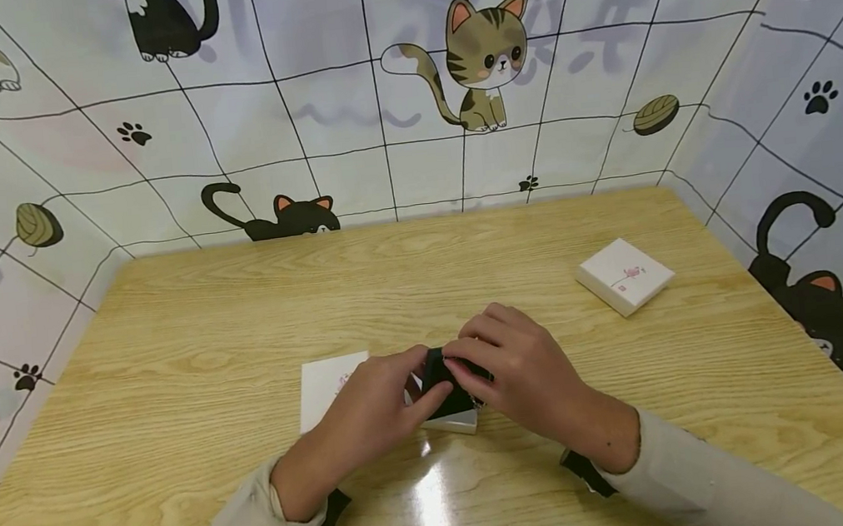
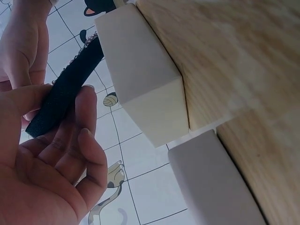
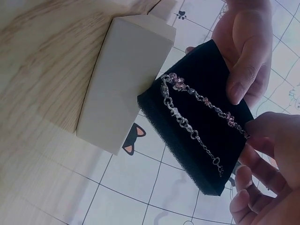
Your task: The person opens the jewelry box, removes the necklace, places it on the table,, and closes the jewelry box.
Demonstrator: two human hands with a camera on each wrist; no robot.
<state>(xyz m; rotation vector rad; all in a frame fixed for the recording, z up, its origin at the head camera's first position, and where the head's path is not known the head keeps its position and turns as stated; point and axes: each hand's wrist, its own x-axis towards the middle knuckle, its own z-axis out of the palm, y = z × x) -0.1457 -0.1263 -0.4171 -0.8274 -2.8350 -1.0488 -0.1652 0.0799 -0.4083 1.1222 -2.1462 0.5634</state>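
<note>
My left hand holds a black foam pad by its edges, between thumb and fingers. A silver bracelet with pink beads lies across the pad's face, its clasp and extension chain looped near one side. At the pad's edge, my right hand pinches one end of the bracelet between thumb and finger. Beneath the pad stands a white box, largely covered by the hands in the head view. Left of it lies a white piece with a pink print, partly behind the left hand.
Farther back on the right of the wooden table sits a white box with a pink flower print. Cat-patterned cloth encloses the table at the back and sides. Black straps show below both wrists.
</note>
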